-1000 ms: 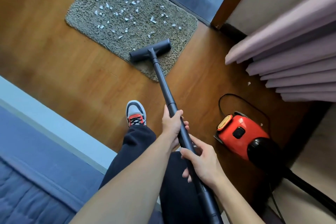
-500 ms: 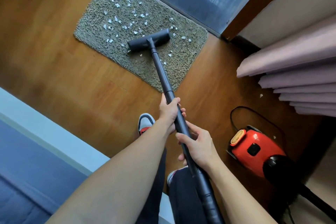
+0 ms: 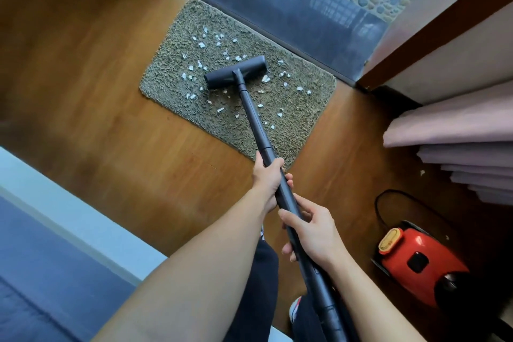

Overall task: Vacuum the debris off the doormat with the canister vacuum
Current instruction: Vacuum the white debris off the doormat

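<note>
Wooden flooring [image 3: 97, 108] is carrying a shaggy grey doormat [image 3: 172, 83] beside the sliding-door track, with the red canister vacuum [image 3: 416, 261] sitting near the person's right. Pale scraps of debris [image 3: 201, 44] are dotting the mat on all sides of the floor nozzle [image 3: 236, 72]. Left hand [image 3: 268, 178] and right hand [image 3: 313, 233] are both wrapping the black wand [image 3: 256, 125], the mat lying well ahead of them. Slow, overlapping strokes with the nozzle flat should be lifting most.

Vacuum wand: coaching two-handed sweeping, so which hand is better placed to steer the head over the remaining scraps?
Probably left: the left hand grips the wand nearer the head.
</note>
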`<action>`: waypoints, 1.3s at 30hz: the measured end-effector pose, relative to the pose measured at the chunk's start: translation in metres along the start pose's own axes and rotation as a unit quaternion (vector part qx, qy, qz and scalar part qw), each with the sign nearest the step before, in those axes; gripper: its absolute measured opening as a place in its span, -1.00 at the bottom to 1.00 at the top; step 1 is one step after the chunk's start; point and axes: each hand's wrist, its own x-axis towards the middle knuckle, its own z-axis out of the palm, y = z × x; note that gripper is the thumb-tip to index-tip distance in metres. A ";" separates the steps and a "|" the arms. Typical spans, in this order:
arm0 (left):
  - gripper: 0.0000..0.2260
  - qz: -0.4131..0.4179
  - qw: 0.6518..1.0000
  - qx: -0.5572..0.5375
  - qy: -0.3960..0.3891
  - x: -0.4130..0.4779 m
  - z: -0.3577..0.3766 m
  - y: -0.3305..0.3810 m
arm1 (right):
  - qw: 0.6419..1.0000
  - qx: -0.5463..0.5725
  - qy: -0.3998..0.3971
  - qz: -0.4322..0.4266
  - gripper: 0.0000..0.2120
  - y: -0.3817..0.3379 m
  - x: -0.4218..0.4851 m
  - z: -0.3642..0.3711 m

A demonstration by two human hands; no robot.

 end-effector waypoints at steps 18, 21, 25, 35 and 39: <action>-0.44 -0.032 0.999 0.015 -0.009 -0.078 0.042 -0.138 | 0.999 -0.033 -0.003 0.032 -0.43 0.107 -0.082 -0.087; -0.38 -0.041 0.999 0.006 -0.012 -0.092 0.048 -0.160 | 0.999 -0.033 -0.008 0.033 -0.44 0.125 -0.097 -0.101; -0.37 -0.045 0.999 0.009 -0.011 -0.107 0.049 -0.180 | 0.999 -0.032 -0.004 0.033 -0.44 0.143 -0.115 -0.108; -0.34 -0.052 0.998 0.019 -0.024 -0.120 0.043 -0.196 | 0.999 -0.022 0.000 0.037 -0.47 0.156 -0.131 -0.107; -0.34 -0.044 0.998 0.033 -0.026 -0.110 0.041 -0.186 | 0.999 -0.025 0.007 0.042 -0.47 0.150 -0.121 -0.099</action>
